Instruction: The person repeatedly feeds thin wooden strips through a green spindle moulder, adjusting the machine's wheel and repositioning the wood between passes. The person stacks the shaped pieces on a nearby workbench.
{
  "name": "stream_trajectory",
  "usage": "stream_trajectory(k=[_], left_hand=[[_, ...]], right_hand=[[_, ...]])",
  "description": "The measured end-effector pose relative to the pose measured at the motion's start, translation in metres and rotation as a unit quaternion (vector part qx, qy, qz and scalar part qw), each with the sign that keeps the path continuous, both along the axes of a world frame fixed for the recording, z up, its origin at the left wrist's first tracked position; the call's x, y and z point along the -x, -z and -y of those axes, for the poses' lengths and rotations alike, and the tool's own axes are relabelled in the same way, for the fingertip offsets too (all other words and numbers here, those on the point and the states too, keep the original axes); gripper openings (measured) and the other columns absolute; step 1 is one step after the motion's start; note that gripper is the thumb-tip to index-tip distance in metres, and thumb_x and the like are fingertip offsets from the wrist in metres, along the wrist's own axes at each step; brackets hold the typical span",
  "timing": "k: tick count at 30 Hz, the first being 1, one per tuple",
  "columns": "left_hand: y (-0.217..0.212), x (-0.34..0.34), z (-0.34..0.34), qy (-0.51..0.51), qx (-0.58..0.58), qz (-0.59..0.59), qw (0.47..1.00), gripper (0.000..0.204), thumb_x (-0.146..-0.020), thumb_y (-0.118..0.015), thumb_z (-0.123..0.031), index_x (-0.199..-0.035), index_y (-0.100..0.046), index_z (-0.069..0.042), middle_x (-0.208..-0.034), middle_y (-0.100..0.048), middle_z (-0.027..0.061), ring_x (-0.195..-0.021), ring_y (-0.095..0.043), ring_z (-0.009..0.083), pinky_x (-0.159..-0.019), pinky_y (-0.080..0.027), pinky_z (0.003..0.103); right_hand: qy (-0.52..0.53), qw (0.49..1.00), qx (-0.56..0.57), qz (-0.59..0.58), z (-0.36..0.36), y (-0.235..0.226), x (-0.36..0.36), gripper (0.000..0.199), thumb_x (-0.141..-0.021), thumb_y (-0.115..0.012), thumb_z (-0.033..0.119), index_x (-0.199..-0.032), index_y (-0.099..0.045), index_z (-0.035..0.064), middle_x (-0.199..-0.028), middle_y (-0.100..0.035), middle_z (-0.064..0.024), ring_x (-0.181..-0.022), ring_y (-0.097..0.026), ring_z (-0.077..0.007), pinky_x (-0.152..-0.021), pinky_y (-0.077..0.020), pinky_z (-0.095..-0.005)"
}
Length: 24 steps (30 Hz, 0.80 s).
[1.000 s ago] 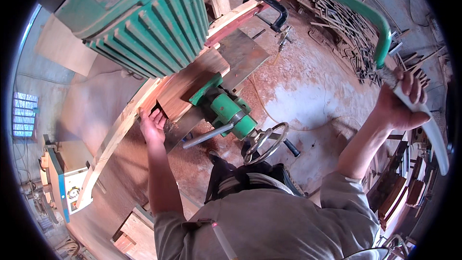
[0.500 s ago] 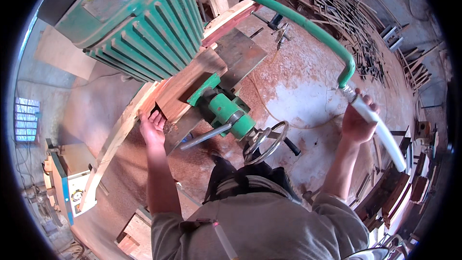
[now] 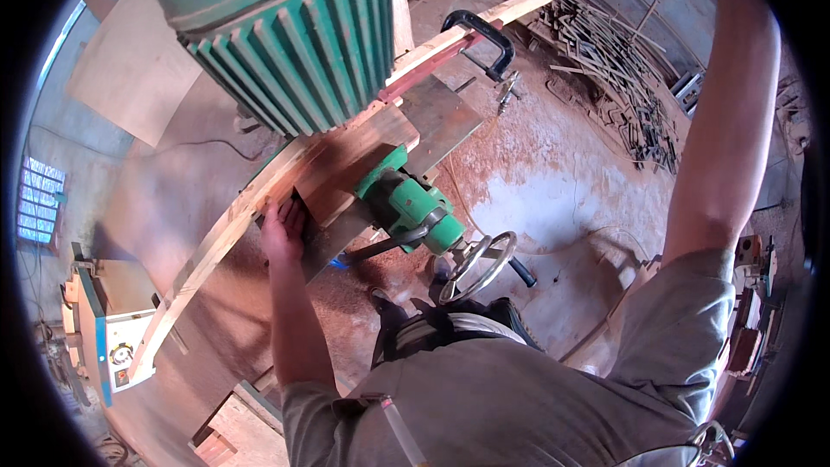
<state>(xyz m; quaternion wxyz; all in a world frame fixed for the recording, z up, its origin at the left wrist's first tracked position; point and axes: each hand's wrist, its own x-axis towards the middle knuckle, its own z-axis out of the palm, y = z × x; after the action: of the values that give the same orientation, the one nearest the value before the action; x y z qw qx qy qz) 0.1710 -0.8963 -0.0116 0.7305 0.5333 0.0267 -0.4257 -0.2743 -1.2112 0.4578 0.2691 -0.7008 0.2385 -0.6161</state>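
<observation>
My left hand (image 3: 284,229) is at the near left end of a wooden block (image 3: 367,169), its fingers loosely bent and apart. Its fingertips touch the wood between the block and a long pale board (image 3: 203,259). A green vise-like clamp (image 3: 424,212) with a flat green jaw presses against the block's near side. Over the board and block hangs a ribbed green motor (image 3: 298,43), which hides part of the wood below. My right arm (image 3: 726,121) reaches up past the upper right edge, and the hand is out of the picture.
A metal handwheel (image 3: 480,268) sticks out toward me below the clamp. A black C-clamp (image 3: 501,47) grips the board's far end. Thin wood strips (image 3: 605,73) lie piled at the far right. A white-fronted cabinet (image 3: 125,350) stands at left, near a pale box (image 3: 251,432).
My right hand, earlier around the pale grip of a green lever at right, has risen out of view; the lever has left the picture too. My left hand stays by the block.
</observation>
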Motion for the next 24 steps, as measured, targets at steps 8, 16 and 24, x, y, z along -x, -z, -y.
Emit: stream_trajectory(k=[8,16,24], left_hand=[[0.017,-0.01,-0.007,-0.002,0.023,-0.011,1.0,0.044,-0.089,-0.059,-0.032,-0.122,-0.044,-0.007,-0.105,-0.06,0.0138,-0.087,-0.062,0.0213,-0.075,-0.052,0.035],[0.017,-0.009,-0.017,-0.033,-0.018,-0.021,0.999,0.052,-0.088,-0.056,-0.038,-0.127,-0.043,-0.006,-0.126,-0.051,0.016,-0.118,-0.048,0.0287,-0.098,-0.038,0.043],[0.006,-0.016,-0.027,-0.078,0.021,-0.051,0.995,0.045,-0.086,-0.056,-0.032,-0.123,-0.046,-0.008,-0.115,-0.058,0.0145,-0.104,-0.057,0.0271,-0.091,-0.046,0.04]], right_hand=[[-0.337,0.821,-0.083,-0.454,-0.224,0.264,-0.194,0.033,-0.084,-0.06,0.039,-0.09,-0.065,0.0072,-0.081,-0.062,-0.0215,-0.081,-0.061,-0.0352,-0.072,-0.0451,-0.0504],[-0.417,0.684,-0.59,0.101,-0.135,0.339,-0.121,0.022,-0.089,-0.054,0.024,-0.081,-0.065,0.0069,-0.057,-0.054,-0.0077,-0.064,-0.061,-0.0187,-0.055,-0.0506,-0.0315],[0.028,0.89,-0.343,-0.299,-0.114,0.411,-0.048,0.033,-0.094,-0.052,0.024,-0.113,-0.057,-0.0017,-0.098,-0.065,-0.0074,-0.086,-0.062,-0.0147,-0.072,-0.0499,-0.029]])
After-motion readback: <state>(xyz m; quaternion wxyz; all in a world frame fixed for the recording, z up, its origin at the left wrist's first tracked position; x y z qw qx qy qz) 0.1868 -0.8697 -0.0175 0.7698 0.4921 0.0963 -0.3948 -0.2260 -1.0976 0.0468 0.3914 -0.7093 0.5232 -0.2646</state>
